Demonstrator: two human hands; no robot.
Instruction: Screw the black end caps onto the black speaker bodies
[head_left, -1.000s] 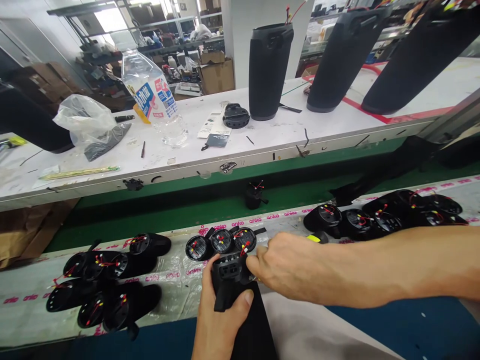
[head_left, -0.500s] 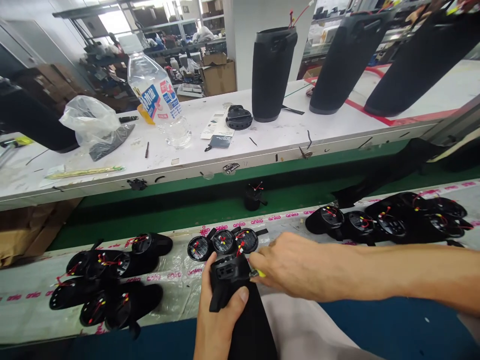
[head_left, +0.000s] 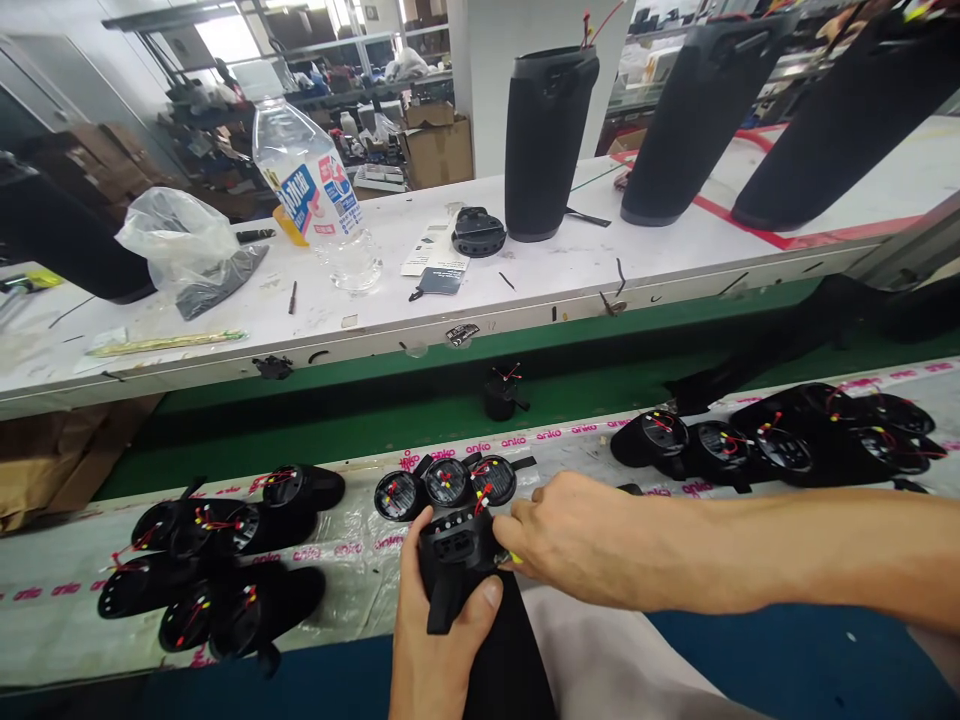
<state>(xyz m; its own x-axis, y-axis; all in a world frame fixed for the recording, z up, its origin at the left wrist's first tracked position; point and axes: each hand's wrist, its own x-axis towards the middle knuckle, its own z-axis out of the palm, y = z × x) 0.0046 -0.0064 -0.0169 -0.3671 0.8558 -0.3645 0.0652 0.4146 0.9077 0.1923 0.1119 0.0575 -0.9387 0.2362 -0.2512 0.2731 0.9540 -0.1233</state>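
My left hand [head_left: 439, 640] grips the top of a black cylindrical speaker housing [head_left: 510, 650], thumb on the near side and fingers round the far left. A black strap [head_left: 446, 598] hangs from its rim, and red wires [head_left: 484, 495] stick out of its open end. At the right side of the rim, my right hand [head_left: 551, 535] is closed round a small tool with a yellow part [head_left: 514, 557]; its tip is hidden by the fingers. Just beyond lie several round open housings [head_left: 448, 482] with red and yellow wires.
More black housings lie on the plastic-covered surface, at left [head_left: 247, 600] and at right [head_left: 720, 440]. Behind, a white bench [head_left: 390, 330] carries upright speaker housings [head_left: 547, 150], a water bottle [head_left: 315, 190], a plastic bag [head_left: 180, 240] and a black round part [head_left: 478, 232].
The housing in my left hand has turned slightly, and its strap now hangs straighter down. My right hand has shifted a little left, closer against the rim.
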